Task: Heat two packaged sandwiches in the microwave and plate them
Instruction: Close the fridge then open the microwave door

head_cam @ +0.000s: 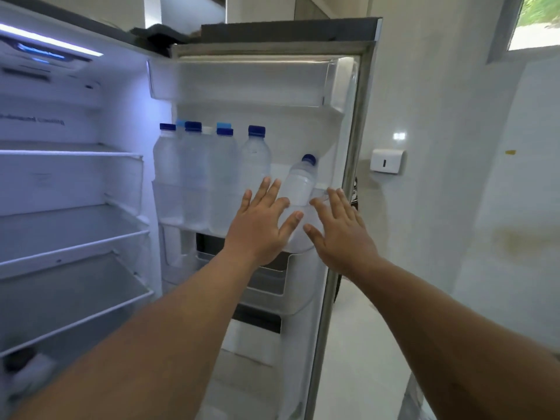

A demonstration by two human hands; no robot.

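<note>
The refrigerator stands open, its door (342, 122) swung out to the right. Both my arms reach toward the door's middle bin (188, 207). My left hand (260, 219) is spread flat with straight fingers in front of that bin. My right hand (339, 228) is spread the same way beside it, near the door's right edge. A tilted water bottle (300, 180) leans between and just beyond the two hands. Neither hand holds anything. No packaged sandwiches, microwave or plate are in sight.
Several upright water bottles (194, 165) with blue caps fill the door bin. Glass shelves (69, 237) inside the fridge on the left look bare. A white wall fitting (388, 160) hangs on the tiled wall to the right. A window (536, 19) is at top right.
</note>
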